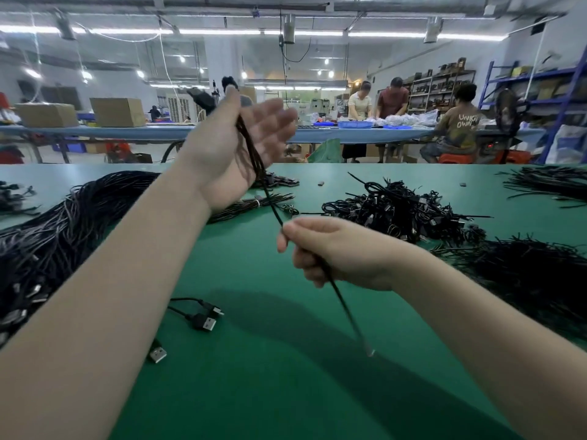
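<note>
1. The green table (286, 360) fills the lower half. Its far edge runs straight across the middle of the view, and the bare stretch lies in the near middle, between the two forearms.
2. A long bundle of black cables (63, 223) lies along the left side, out to the picture's edge.
3. A tangled heap (397, 211) sits right of centre, with a loose pile (524, 268) just beside the right forearm.
4. On the far table (158, 133) stand two cardboard boxes (117, 111), closed, so their contents are hidden. A blue tray (354, 124) stands there too; I cannot tell what is in it.
5. The left grip (235, 144) is raised above the table's far edge with its fingers spread and fairly straight. Cable strands run across the palm and up past the thumb.
6. The right grip (330, 252) hangs lower, over the open middle, with thumb and curled fingers pinching the cable.
7. The cable (273, 206) stretches tight between both hands. Its tail slants down below the right one, clear of the surface.
8. Two loose USB leads (203, 319) lie under the left forearm.
</note>
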A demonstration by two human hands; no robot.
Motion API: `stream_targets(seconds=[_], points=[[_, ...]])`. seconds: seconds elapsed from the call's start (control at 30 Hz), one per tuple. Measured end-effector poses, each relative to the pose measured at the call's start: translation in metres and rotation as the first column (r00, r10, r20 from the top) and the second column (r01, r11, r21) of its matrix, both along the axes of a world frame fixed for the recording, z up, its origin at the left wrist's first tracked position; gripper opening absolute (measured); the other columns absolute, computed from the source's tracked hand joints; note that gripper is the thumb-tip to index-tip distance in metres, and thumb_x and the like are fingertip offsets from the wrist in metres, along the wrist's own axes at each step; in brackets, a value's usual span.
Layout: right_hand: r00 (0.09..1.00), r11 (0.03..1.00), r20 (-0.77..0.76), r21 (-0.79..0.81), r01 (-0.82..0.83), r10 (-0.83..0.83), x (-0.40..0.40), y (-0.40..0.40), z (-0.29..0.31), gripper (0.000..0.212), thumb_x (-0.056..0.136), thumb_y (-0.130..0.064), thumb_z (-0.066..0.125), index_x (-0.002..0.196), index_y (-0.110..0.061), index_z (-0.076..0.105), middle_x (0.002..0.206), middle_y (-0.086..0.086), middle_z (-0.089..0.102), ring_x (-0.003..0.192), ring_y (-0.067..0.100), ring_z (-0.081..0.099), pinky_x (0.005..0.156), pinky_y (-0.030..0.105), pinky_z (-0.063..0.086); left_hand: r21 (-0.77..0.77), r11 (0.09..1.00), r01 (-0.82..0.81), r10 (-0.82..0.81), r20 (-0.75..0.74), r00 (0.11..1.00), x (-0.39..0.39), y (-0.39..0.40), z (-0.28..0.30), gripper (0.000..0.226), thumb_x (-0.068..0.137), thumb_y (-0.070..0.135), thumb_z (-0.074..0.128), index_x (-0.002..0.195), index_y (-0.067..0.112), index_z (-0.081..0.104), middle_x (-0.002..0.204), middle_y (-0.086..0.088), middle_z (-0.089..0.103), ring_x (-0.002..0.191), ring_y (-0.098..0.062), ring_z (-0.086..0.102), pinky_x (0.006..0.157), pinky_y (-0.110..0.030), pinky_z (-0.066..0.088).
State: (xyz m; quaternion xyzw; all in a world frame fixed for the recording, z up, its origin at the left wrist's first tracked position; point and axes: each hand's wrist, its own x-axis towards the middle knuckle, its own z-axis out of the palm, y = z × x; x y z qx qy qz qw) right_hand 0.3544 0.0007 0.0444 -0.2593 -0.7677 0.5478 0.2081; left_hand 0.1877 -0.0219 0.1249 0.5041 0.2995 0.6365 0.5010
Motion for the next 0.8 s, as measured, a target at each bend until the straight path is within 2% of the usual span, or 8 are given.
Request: stream_targets(seconds=[0.1, 0.2, 0.33, 0.37, 0.43, 0.53, 0.67, 0.8], points=[[0.991, 0.995, 0.096, -0.03, 0.097, -0.094, 0.007, 0.011, -0.013, 0.029, 0.101, -0.037, 0.042, 0.08, -0.023, 0.056, 0.062, -0.007, 0.036, 0.051, 0.009, 0.033, 0.053, 0.023, 0.032, 0.005, 0.976, 0.22, -0.219, -0.052, 0.974, -0.004, -0.011, 0.005, 0.052, 0.102, 0.044, 0.031, 0.08, 0.019, 0.072, 0.06, 0.009, 0.06, 0.056, -0.006, 0.06, 0.054, -0.018, 0.049], [0.894, 0.892, 0.225, 0.337, 0.301, -0.387, 0.019, 0.019, -0.005, 0.034, 0.099, -0.04, 0.045, 0.075, -0.02, 0.06, 0.061, -0.004, 0.044, 0.049, 0.009, 0.037, 0.049, 0.022, 0.035, -0.142, 0.913, 0.382, -0.408, -0.317, 0.856, -0.004, -0.012, -0.003, 0.047, 0.097, 0.044, 0.038, 0.067, 0.02, 0.065, 0.045, 0.01, 0.045, 0.035, -0.004, 0.038, 0.041, -0.015, 0.032], [0.842, 0.689, -0.023, 0.562, 0.457, -0.539, 0.025, 0.018, 0.024, 0.034, 0.098, -0.037, 0.048, 0.07, -0.023, 0.062, 0.035, -0.012, 0.037, 0.03, 0.002, 0.03, 0.034, 0.014, 0.025, -0.374, 0.925, 0.07, -0.364, -0.813, 0.454, 0.009, 0.002, -0.023, 0.062, 0.096, 0.056, 0.028, 0.093, 0.013, 0.072, 0.067, -0.003, 0.069, 0.044, -0.009, 0.052, 0.043, -0.017, 0.037], [0.847, 0.676, -0.062, 0.574, 0.462, -0.527, 0.021, 0.014, 0.03, 0.035, 0.098, -0.035, 0.047, 0.071, -0.021, 0.064, 0.034, -0.013, 0.036, 0.03, 0.003, 0.03, 0.033, 0.013, 0.024, -0.354, 0.935, -0.013, -0.309, -0.834, 0.457, 0.012, 0.006, -0.027, 0.065, 0.098, 0.056, 0.023, 0.1, 0.011, 0.069, 0.078, -0.003, 0.074, 0.055, -0.011, 0.061, 0.049, -0.017, 0.042], [0.869, 0.712, -0.101, 0.531, 0.459, -0.485, 0.01, 0.004, 0.034, 0.036, 0.1, -0.029, 0.044, 0.074, -0.018, 0.065, 0.038, -0.012, 0.041, 0.033, 0.001, 0.037, 0.04, 0.013, 0.032, -0.278, 0.954, -0.114, -0.148, -0.765, 0.627, 0.014, 0.013, -0.032, 0.063, 0.098, 0.056, 0.024, 0.093, 0.01, 0.067, 0.09, -0.001, 0.074, 0.086, -0.015, 0.067, 0.073, -0.019, 0.052], [0.948, 0.927, -0.079, 0.201, 0.317, -0.307, -0.003, -0.009, 0.027, 0.034, 0.101, -0.028, 0.042, 0.076, -0.018, 0.062, 0.048, -0.011, 0.052, 0.043, 0.006, 0.052, 0.063, 0.027, 0.048, -0.1, 0.98, -0.175, 0.086, -0.577, 0.812, 0.01, 0.017, -0.029, 0.046, 0.099, 0.049, 0.033, 0.09, 0.019, 0.066, 0.109, -0.005, 0.066, 0.112, -0.018, 0.056, 0.107, -0.035, 0.041], [0.969, 0.973, -0.128, 0.067, 0.22, -0.21, -0.009, -0.006, 0.011, 0.031, 0.101, -0.033, 0.042, 0.079, -0.021, 0.06, 0.059, -0.009, 0.059, 0.059, 0.01, 0.063, 0.067, 0.026, 0.047, -0.103, 0.994, 0.038, -0.055, -0.171, 0.984, 0.011, 0.011, -0.02, 0.044, 0.101, 0.035, 0.038, 0.103, 0.001, 0.066, 0.103, -0.01, 0.07, 0.107, -0.021, 0.064, 0.092, -0.025, 0.053], [0.975, 0.974, -0.086, 0.083, 0.21, -0.203, 0.002, 0.004, 0.004, 0.027, 0.099, -0.035, 0.047, 0.088, -0.023, 0.068, 0.078, -0.007, 0.07, 0.075, 0.01, 0.067, 0.073, 0.027, 0.047, -0.104, 0.984, 0.146, -0.149, -0.019, 0.989, 0.016, 0.006, -0.016, 0.032, 0.1, 0.028, 0.044, 0.086, 0.008, 0.065, 0.082, -0.005, 0.07, 0.084, -0.019, 0.07, 0.071, -0.022, 0.057]])
